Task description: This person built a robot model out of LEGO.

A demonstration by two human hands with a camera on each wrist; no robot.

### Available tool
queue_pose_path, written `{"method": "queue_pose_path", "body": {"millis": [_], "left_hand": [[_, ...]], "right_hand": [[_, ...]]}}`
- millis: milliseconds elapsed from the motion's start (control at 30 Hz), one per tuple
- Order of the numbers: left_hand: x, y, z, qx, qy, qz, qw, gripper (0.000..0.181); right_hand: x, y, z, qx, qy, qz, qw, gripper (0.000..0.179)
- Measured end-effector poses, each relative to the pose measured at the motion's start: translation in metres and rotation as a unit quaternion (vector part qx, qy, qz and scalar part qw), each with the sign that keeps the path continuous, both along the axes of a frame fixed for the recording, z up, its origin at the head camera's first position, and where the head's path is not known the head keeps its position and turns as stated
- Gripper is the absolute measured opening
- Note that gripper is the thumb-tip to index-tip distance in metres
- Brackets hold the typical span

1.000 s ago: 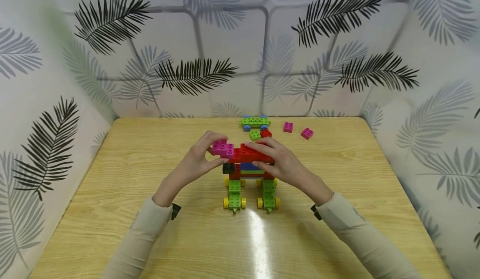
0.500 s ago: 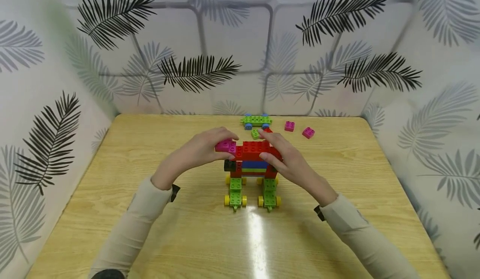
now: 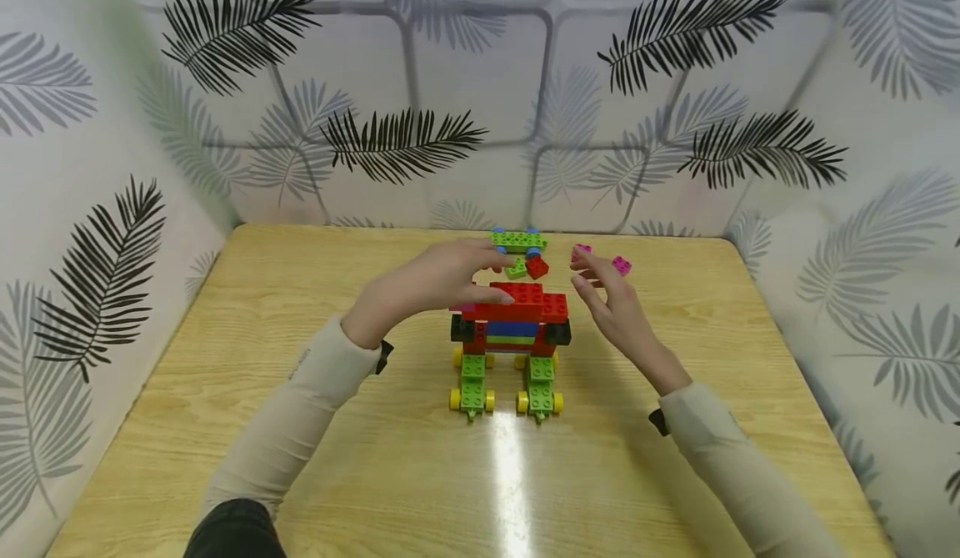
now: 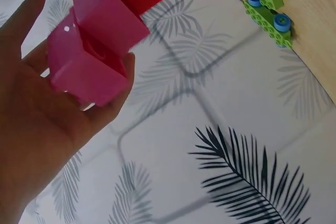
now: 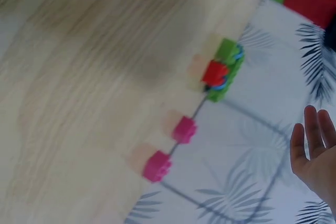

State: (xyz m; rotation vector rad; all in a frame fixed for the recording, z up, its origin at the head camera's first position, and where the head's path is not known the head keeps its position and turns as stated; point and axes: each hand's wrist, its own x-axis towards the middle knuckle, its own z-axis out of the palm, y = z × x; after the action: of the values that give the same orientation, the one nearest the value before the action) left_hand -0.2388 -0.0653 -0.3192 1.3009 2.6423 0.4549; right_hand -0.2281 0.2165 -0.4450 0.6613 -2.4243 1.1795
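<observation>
A figure of building bricks stands upright on the wooden table. Its top is a row of red bricks (image 3: 517,294) with pink bricks (image 4: 110,14) at the left end, mostly covered in the head view. Below are blue and green layers, black bricks (image 3: 558,331) at both sides, and two green wheeled legs (image 3: 472,383) with yellow wheels. My left hand (image 3: 435,279) reaches over the top left, thumb in front and fingers extended above and behind; contact is hard to tell. To the right of the figure, my right hand (image 3: 618,312) hovers with parted fingers, holding nothing.
Behind the figure lie a green wheeled base (image 3: 517,239) with blue wheels, a green brick (image 3: 516,268) and a red brick (image 3: 537,268). Two pink bricks (image 3: 622,265) lie farther right. A leaf-patterned wall borders the table's back edge.
My left hand has slid rightward over the figure's top from the pink bricks. The right hand has come away from the red bricks and moved right.
</observation>
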Motion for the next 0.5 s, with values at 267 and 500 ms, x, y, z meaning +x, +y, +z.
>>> {"method": "queue_pose_path", "body": {"millis": [267,500], "left_hand": [[0.003,0.024,-0.001,-0.064,0.004,-0.01,0.9979,0.05],[0.004,0.029,-0.002,-0.084,0.013,-0.007,0.9963,0.043]], "right_hand": [[-0.028,0.036,-0.026,0.051,-0.056,-0.082,0.9938,0.046],[-0.054,0.056,-0.041,0.122,-0.124,-0.148,0.9736,0.049]]}}
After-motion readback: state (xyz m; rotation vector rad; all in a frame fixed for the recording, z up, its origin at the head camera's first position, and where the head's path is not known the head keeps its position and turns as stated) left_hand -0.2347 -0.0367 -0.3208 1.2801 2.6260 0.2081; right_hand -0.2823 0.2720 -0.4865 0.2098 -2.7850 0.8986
